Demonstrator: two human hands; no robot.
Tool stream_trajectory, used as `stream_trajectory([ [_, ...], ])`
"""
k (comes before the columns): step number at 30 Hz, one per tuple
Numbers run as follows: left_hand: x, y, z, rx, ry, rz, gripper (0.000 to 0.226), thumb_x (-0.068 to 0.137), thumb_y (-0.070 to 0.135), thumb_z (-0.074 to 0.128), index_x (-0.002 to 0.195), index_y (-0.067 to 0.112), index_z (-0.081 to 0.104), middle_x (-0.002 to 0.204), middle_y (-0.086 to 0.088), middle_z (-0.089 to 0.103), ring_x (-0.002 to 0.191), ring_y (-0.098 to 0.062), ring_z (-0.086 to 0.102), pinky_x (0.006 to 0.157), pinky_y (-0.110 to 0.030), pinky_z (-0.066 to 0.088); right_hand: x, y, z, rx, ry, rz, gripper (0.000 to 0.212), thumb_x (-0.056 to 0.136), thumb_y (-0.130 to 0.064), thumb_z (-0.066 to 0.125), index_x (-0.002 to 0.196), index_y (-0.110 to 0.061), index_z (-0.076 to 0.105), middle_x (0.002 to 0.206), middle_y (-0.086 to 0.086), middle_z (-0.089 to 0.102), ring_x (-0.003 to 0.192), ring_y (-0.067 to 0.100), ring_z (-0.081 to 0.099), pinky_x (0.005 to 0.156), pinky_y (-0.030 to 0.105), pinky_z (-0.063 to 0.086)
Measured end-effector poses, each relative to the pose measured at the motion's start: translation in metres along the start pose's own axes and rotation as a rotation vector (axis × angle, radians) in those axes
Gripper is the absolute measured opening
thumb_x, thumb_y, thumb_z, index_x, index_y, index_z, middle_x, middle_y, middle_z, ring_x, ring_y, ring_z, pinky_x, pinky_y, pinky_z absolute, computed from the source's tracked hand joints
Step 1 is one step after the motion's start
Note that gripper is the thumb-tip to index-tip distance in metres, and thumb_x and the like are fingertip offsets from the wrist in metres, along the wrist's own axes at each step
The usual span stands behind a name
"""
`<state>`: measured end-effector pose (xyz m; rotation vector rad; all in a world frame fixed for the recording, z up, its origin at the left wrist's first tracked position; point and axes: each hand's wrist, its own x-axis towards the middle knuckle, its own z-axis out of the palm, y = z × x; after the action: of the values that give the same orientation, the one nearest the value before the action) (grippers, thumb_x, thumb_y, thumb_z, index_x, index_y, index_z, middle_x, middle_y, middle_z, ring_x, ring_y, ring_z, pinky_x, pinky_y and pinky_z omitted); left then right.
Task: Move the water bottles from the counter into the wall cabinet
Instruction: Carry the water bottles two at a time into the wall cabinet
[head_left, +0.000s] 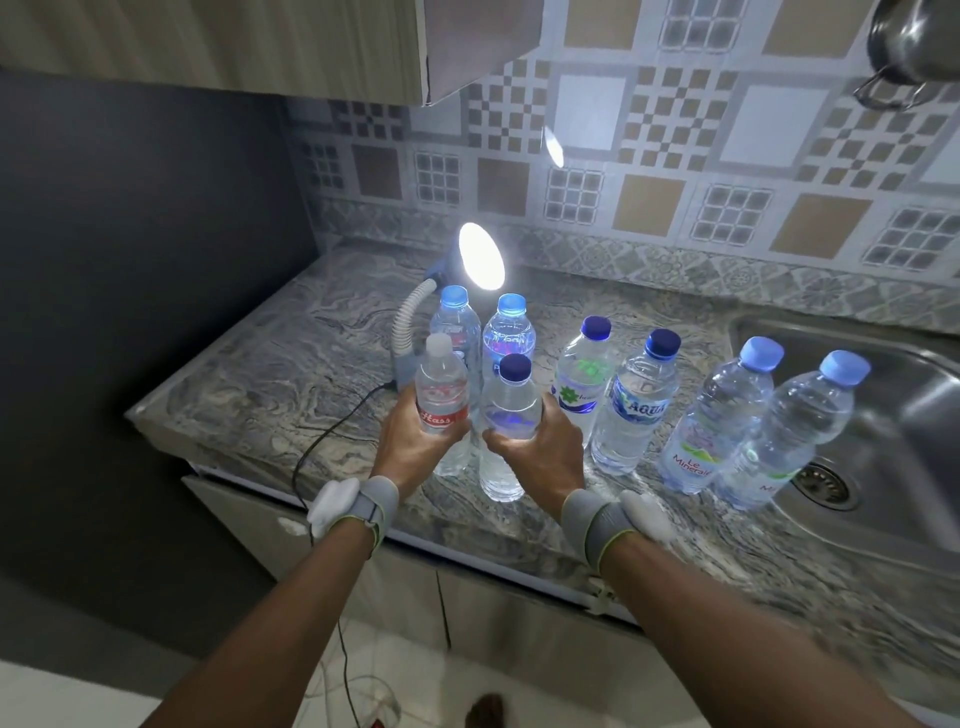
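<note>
Marble bench (249, 364) w/ tiled wall behind. Left hand (415, 441) fingers wrapped round the red-label bottle (441, 395), right hand (540, 441) gripping the dark-cap bottle (511, 410). Six more bottles on the bench nearby, lamp (480, 257) lit behind, sink (883, 415) on the right.

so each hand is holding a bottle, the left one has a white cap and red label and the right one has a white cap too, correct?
Not quite. In the head view the right hand holds a bottle with a dark blue cap, not white. The left hand does hold the white-capped, red-labelled bottle.
</note>
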<state>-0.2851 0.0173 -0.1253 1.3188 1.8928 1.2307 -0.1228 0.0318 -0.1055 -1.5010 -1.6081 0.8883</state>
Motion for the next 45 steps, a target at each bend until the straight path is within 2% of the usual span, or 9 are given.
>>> stream_trajectory([
  [6, 0.006, -0.005, 0.005, 0.017, 0.063, -0.032, 0.064, 0.056, 0.064, 0.080, 0.106, 0.028, 0.061, 0.097, 0.003, 0.074, 0.089, -0.021, 0.072, 0.077, -0.044, 0.059, -0.002, 0.007, -0.017, -0.010, 0.012, -0.034, 0.056, 0.064, -0.040, 0.084, 0.111, -0.018, 0.063, 0.100, -0.001, 0.075, 0.092, 0.021, 0.071, 0.084, 0.039, 0.056],
  [13, -0.003, 0.008, 0.002, 0.011, 0.070, 0.028, 0.056, 0.060, 0.063, 0.078, 0.100, 0.026, 0.065, 0.092, 0.005, 0.074, 0.086, -0.019, 0.071, 0.076, -0.044, 0.058, 0.003, -0.011, -0.048, 0.034, 0.019, -0.125, 0.051, 0.067, -0.034, 0.083, 0.110, -0.016, 0.063, 0.098, 0.000, 0.074, 0.090, 0.020, 0.069, 0.084, 0.042, 0.056],
  [21, -0.017, 0.070, -0.021, -0.019, 0.101, 0.179, 0.061, 0.062, 0.060, 0.075, 0.109, 0.023, 0.065, 0.098, 0.003, 0.074, 0.089, -0.017, 0.071, 0.081, -0.044, 0.058, 0.003, -0.055, -0.093, 0.037, 0.080, -0.231, 0.047, 0.066, -0.036, 0.081, 0.105, -0.016, 0.065, 0.095, -0.005, 0.070, 0.086, 0.014, 0.066, 0.075, 0.030, 0.052],
  [24, -0.020, 0.096, -0.029, 0.002, 0.128, 0.234, 0.060, 0.063, 0.061, 0.074, 0.108, 0.022, 0.067, 0.097, 0.004, 0.074, 0.088, -0.017, 0.070, 0.079, -0.043, 0.058, 0.002, -0.072, -0.113, 0.036, 0.112, -0.284, 0.041, 0.068, -0.030, 0.082, 0.104, -0.018, 0.067, 0.092, -0.009, 0.069, 0.081, 0.008, 0.064, 0.069, 0.018, 0.047],
  [29, -0.024, 0.144, -0.040, 0.012, 0.119, 0.269, 0.046, 0.068, 0.054, 0.079, 0.102, 0.025, 0.069, 0.092, 0.008, 0.075, 0.086, -0.014, 0.071, 0.080, -0.039, 0.058, -0.006, -0.107, -0.155, -0.003, 0.170, -0.393, 0.037, 0.072, -0.029, 0.081, 0.103, -0.014, 0.067, 0.093, -0.004, 0.069, 0.087, 0.017, 0.065, 0.070, 0.021, 0.047],
  [34, -0.033, 0.214, -0.051, -0.058, 0.114, 0.404, 0.041, 0.070, 0.045, 0.082, 0.103, 0.023, 0.071, 0.092, 0.005, 0.075, 0.087, -0.016, 0.071, 0.080, -0.033, 0.058, -0.016, -0.151, -0.213, -0.035, 0.219, -0.471, 0.043, 0.073, -0.038, 0.079, 0.106, -0.014, 0.067, 0.099, 0.001, 0.072, 0.090, 0.021, 0.068, 0.084, 0.040, 0.056],
  [38, -0.043, 0.295, -0.059, -0.097, 0.133, 0.542, 0.051, 0.060, 0.060, 0.077, 0.099, 0.027, 0.072, 0.089, 0.005, 0.076, 0.083, -0.016, 0.073, 0.082, -0.043, 0.059, -0.027, -0.196, -0.270, -0.071, 0.300, -0.501, 0.049, 0.065, -0.051, 0.073, 0.103, -0.021, 0.069, 0.097, -0.003, 0.073, 0.093, 0.019, 0.068, 0.086, 0.041, 0.057],
  [41, -0.048, 0.334, -0.065, -0.115, 0.133, 0.581, 0.048, 0.060, 0.059, 0.076, 0.096, 0.028, 0.073, 0.087, 0.006, 0.076, 0.082, -0.015, 0.073, 0.083, -0.043, 0.059, -0.031, -0.220, -0.296, -0.074, 0.307, -0.524, 0.038, 0.066, -0.047, 0.074, 0.094, -0.022, 0.070, 0.089, -0.004, 0.072, 0.088, 0.018, 0.069, 0.079, 0.033, 0.058],
  [45, -0.052, 0.380, -0.069, -0.133, 0.103, 0.625, 0.034, 0.069, 0.048, 0.078, 0.093, 0.025, 0.075, 0.082, 0.004, 0.075, 0.079, -0.015, 0.072, 0.082, -0.039, 0.060, -0.043, -0.248, -0.332, -0.117, 0.347, -0.519, 0.019, 0.073, -0.037, 0.076, 0.069, -0.023, 0.062, 0.067, -0.011, 0.063, 0.063, 0.006, 0.061, 0.050, 0.007, 0.042],
])
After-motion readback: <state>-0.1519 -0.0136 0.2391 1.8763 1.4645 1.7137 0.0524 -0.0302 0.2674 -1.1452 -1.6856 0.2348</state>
